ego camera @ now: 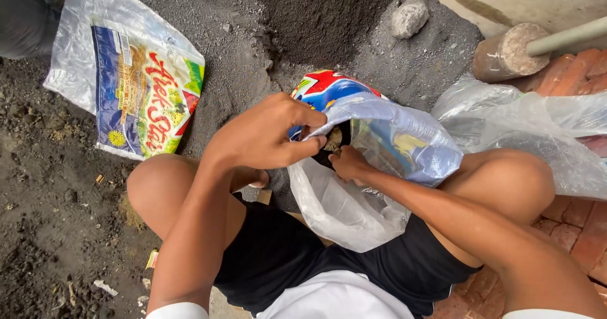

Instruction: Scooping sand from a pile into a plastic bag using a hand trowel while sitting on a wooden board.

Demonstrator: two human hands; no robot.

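Two hands of mine meet at the mouth of one printed plastic bag (373,148), which sits between my bent knees as I squat over the dark soil (316,15). My left hand (262,135) is on the near-left lip of that mouth, fingers curled and pinched together on the folded rim, holding it up and open. My right hand (348,164) comes in from the other side and lower down; its fingers are tucked inside the opening, so I cannot tell whether they are closed on anything or just pressing into the dark fill that shows there.

What matters is how the bag lies from the two hands: its mouth faces up and a little toward my left hand, while its body runs away from me, the red and blue printed end pointing at the soil heap and the pale, slack end drooping back against my black shorts (278,256). The left hand is on the rim, the right is in the opening, touching or nearly touching the left's fingertips (only the bag's edge lies between them).

Well apart to my left lies a second printed bag (145,91), flat on the ground. To my right a clear plastic sheet (537,123) is crumpled over red bricks (578,69), with a stone (409,18) beyond on the heap's edge.
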